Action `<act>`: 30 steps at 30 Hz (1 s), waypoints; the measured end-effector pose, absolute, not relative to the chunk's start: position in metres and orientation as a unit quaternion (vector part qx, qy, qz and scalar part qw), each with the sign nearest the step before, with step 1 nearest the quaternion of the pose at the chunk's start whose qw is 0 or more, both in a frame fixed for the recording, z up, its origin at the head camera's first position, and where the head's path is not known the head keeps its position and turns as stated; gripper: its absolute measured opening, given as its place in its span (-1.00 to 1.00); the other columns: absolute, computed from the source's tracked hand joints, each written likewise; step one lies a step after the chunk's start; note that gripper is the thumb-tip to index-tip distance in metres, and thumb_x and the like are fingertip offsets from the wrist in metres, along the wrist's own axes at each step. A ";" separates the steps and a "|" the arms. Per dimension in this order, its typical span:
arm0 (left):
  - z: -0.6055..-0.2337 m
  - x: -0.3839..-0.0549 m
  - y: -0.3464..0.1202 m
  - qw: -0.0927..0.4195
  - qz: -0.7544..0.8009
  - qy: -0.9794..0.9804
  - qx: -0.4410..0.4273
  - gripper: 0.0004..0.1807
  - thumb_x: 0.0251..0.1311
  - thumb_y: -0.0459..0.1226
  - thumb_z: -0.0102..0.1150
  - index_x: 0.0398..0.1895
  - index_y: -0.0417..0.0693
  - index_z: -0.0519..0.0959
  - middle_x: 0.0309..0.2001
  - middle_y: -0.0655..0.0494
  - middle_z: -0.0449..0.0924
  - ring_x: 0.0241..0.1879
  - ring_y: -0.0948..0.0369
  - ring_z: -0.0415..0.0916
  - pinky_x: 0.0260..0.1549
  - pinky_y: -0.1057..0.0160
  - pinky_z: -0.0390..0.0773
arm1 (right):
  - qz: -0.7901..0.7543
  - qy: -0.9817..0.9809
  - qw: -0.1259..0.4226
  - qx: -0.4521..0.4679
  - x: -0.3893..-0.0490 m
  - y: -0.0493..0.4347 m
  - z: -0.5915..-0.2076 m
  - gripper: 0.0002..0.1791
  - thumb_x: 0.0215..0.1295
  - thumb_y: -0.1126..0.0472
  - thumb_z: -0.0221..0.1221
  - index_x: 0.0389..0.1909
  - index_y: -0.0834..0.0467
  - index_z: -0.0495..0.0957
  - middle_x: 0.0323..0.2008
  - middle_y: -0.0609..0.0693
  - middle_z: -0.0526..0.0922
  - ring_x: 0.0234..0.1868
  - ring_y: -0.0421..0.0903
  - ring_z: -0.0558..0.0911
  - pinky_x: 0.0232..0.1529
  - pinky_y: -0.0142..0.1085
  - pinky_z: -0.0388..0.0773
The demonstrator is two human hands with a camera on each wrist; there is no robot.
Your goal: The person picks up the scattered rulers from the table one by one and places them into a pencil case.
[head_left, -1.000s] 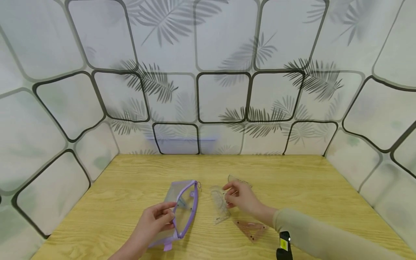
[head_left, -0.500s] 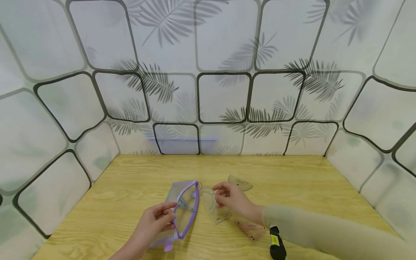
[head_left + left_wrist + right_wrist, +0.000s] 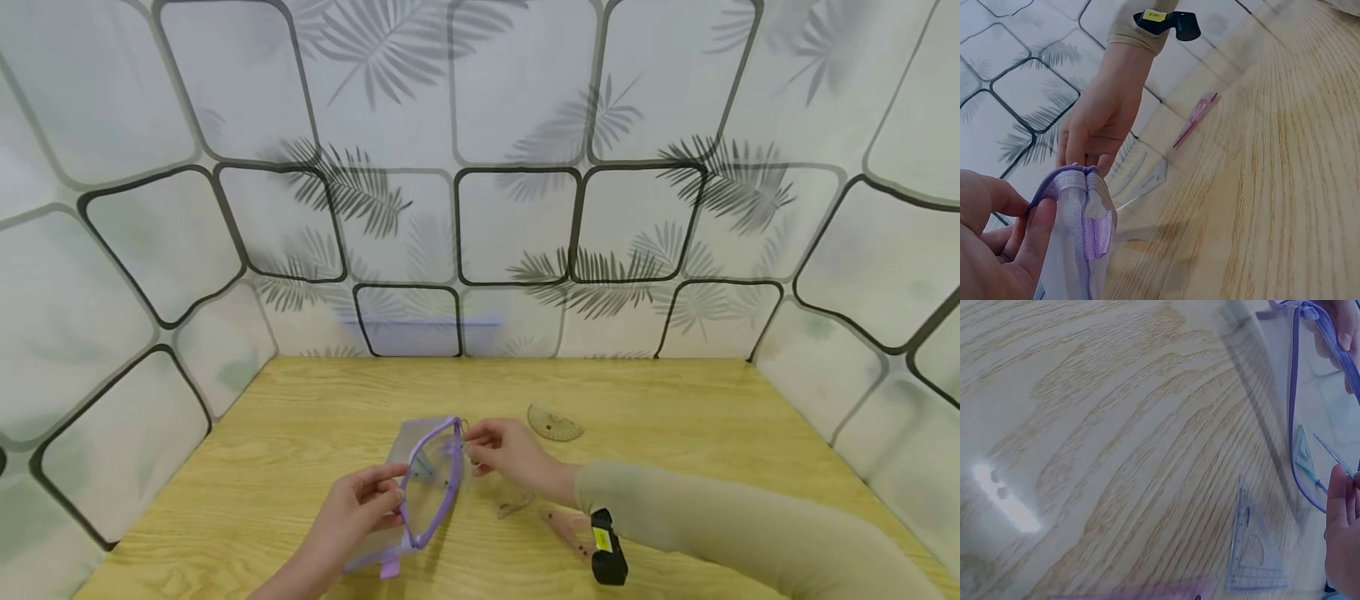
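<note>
My left hand (image 3: 356, 508) pinches the near rim of a clear zip pouch (image 3: 431, 533) with purple edging, whose mouth gapes to the right. A small teal set square (image 3: 1302, 453) shows inside it. At the pouch's mouth, my right hand (image 3: 506, 454) pinches a clear protractor (image 3: 1334, 455), seen nearly edge-on in the right wrist view and overlapping the opening. Below that hand a clear set square (image 3: 1260, 556) lies on the table, partly hidden in the head view. A pink set square (image 3: 566, 529) lies nearer, partly behind the right wrist's camera.
Another protractor (image 3: 555, 422) lies flat on the wooden table (image 3: 675, 400), beyond the right hand. A patterned curtain (image 3: 517, 225) stands along the table's back and sides. The black wrist camera (image 3: 607, 550) hangs below the right sleeve.
My right hand has moved left with the clear protractor, from over the table to the pouch's mouth. The other protractor has come into full view. My left hand has stayed on the rim.
</note>
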State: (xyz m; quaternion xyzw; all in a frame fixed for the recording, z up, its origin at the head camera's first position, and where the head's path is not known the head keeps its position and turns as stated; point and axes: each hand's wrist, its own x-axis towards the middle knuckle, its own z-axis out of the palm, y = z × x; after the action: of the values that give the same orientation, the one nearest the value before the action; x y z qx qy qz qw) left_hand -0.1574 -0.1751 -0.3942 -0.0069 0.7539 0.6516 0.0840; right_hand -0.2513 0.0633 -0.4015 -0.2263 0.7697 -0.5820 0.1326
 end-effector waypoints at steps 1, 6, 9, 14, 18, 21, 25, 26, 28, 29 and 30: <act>-0.394 -0.158 -0.175 0.083 0.653 0.753 -0.007 -0.47 0.33 -0.38 0.09 0.31 -0.50 0.33 -0.30 0.16 0.49 -0.32 0.31 0.55 -0.25 0.35 0.74 | -0.582 0.769 0.133 -0.228 -0.252 0.061 -0.402 -0.69 0.36 0.41 0.12 0.06 0.47 0.52 -0.15 0.34 0.63 -0.34 -0.15 0.66 -0.25 -0.25 0.77; -0.393 -0.157 -0.175 0.083 0.654 0.752 -0.011 -0.48 0.33 -0.38 0.10 0.30 -0.50 0.34 -0.30 0.15 0.48 -0.31 0.28 0.56 -0.24 0.34 0.74 | -0.582 0.769 0.136 -0.226 -0.252 0.052 -0.405 -0.73 0.33 0.42 0.15 0.01 0.44 0.57 -0.16 0.31 0.66 -0.32 -0.15 0.66 -0.28 -0.31 0.76; -0.392 -0.157 -0.175 0.082 0.655 0.751 -0.012 -0.48 0.33 -0.37 0.10 0.30 -0.49 0.35 -0.29 0.15 0.49 -0.30 0.27 0.56 -0.24 0.33 0.74 | -0.583 0.770 0.138 -0.220 -0.251 0.049 -0.404 -0.73 0.33 0.41 0.15 0.01 0.42 0.58 -0.16 0.28 0.67 -0.32 -0.17 0.66 -0.27 -0.31 0.76; -0.391 -0.156 -0.175 0.077 0.657 0.750 -0.010 -0.48 0.32 -0.38 0.10 0.30 -0.48 0.36 -0.29 0.14 0.51 -0.29 0.27 0.57 -0.23 0.34 0.74 | -0.587 0.768 0.136 -0.216 -0.250 0.044 -0.401 -0.71 0.35 0.39 0.16 0.04 0.41 0.57 -0.15 0.27 0.67 -0.31 -0.16 0.66 -0.26 -0.29 0.76; -0.390 -0.157 -0.175 0.075 0.659 0.748 -0.012 -0.49 0.32 -0.38 0.11 0.29 -0.47 0.37 -0.28 0.13 0.52 -0.28 0.27 0.58 -0.23 0.35 0.74 | -0.594 0.763 0.141 -0.212 -0.251 0.040 -0.399 -0.72 0.34 0.40 0.15 0.04 0.40 0.58 -0.15 0.27 0.67 -0.32 -0.17 0.65 -0.26 -0.30 0.75; -0.389 -0.157 -0.174 0.076 0.660 0.748 -0.015 -0.49 0.32 -0.37 0.11 0.30 -0.46 0.37 -0.28 0.14 0.51 -0.27 0.27 0.58 -0.22 0.35 0.74 | -0.597 0.761 0.146 -0.208 -0.251 0.038 -0.400 -0.73 0.34 0.42 0.15 0.03 0.40 0.58 -0.15 0.27 0.67 -0.34 -0.19 0.64 -0.27 -0.33 0.75; -0.388 -0.156 -0.175 0.079 0.660 0.747 -0.016 -0.48 0.33 -0.37 0.11 0.30 -0.46 0.36 -0.28 0.15 0.51 -0.28 0.28 0.57 -0.22 0.35 0.74 | -0.597 0.758 0.149 -0.214 -0.250 0.037 -0.400 -0.71 0.34 0.40 0.16 0.03 0.44 0.56 -0.15 0.32 0.66 -0.34 -0.14 0.66 -0.28 -0.30 0.76; -0.388 -0.156 -0.175 0.079 0.660 0.747 -0.015 -0.48 0.33 -0.37 0.10 0.31 -0.46 0.36 -0.28 0.15 0.51 -0.28 0.28 0.57 -0.22 0.35 0.74 | -0.597 0.758 0.151 -0.216 -0.250 0.037 -0.399 -0.70 0.34 0.39 0.16 0.04 0.45 0.55 -0.14 0.33 0.65 -0.32 -0.10 0.67 -0.26 -0.28 0.76; -0.388 -0.156 -0.175 0.081 0.661 0.746 -0.015 -0.47 0.34 -0.37 0.10 0.31 -0.46 0.35 -0.28 0.16 0.51 -0.28 0.28 0.57 -0.22 0.35 0.74 | -0.592 0.760 0.153 -0.221 -0.249 0.037 -0.398 -0.67 0.35 0.35 0.17 0.05 0.47 0.53 -0.12 0.34 0.65 -0.28 0.04 0.69 -0.24 -0.21 0.77; -0.388 -0.156 -0.175 0.081 0.661 0.746 -0.015 -0.47 0.34 -0.37 0.10 0.32 -0.46 0.34 -0.28 0.16 0.51 -0.28 0.28 0.57 -0.22 0.35 0.74 | -0.590 0.761 0.155 -0.221 -0.248 0.037 -0.397 -0.65 0.35 0.33 0.18 0.06 0.46 0.53 -0.11 0.33 0.65 -0.25 0.11 0.69 -0.22 -0.18 0.77; -0.388 -0.156 -0.175 0.082 0.661 0.745 -0.015 -0.47 0.34 -0.37 0.10 0.32 -0.47 0.34 -0.28 0.16 0.51 -0.27 0.28 0.57 -0.22 0.35 0.74 | -0.585 0.764 0.154 -0.223 -0.248 0.038 -0.396 -0.65 0.36 0.31 0.18 0.06 0.46 0.53 -0.10 0.32 0.66 -0.20 0.16 0.69 -0.21 -0.15 0.77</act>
State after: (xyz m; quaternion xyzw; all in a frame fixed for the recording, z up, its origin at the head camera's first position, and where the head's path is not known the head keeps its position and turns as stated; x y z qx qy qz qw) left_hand -0.1561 -0.1751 -0.3883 -0.0147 0.7454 0.6614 0.0818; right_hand -0.2477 0.0375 -0.3960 -0.2234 0.7643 -0.5850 0.1539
